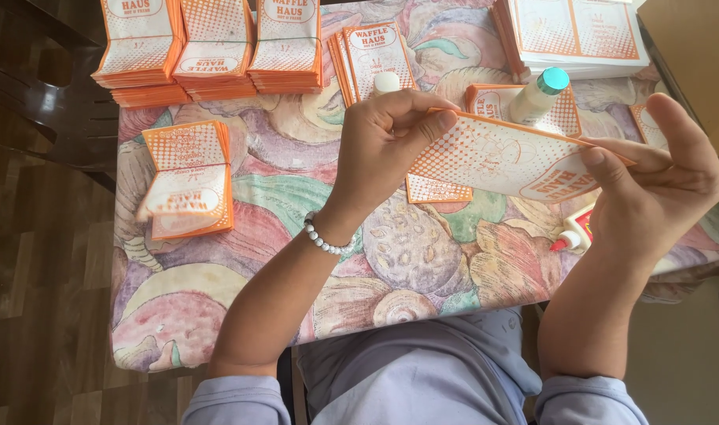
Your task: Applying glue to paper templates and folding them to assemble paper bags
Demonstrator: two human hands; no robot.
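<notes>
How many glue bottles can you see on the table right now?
2: a white bottle with a teal cap lying behind the held paper bag, and a red-tipped bottle beside the right hand. Others may be hidden.

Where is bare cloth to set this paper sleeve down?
Bare floral tablecloth lies along the near edge, between the orange-and-white sleeve pile at left and the left hand. The far edge is crowded with orange sleeve stacks; the glue bottle crowds the right.

Pale lilac sleeves (234, 397), probably pearl bracelet (326, 242)
</notes>
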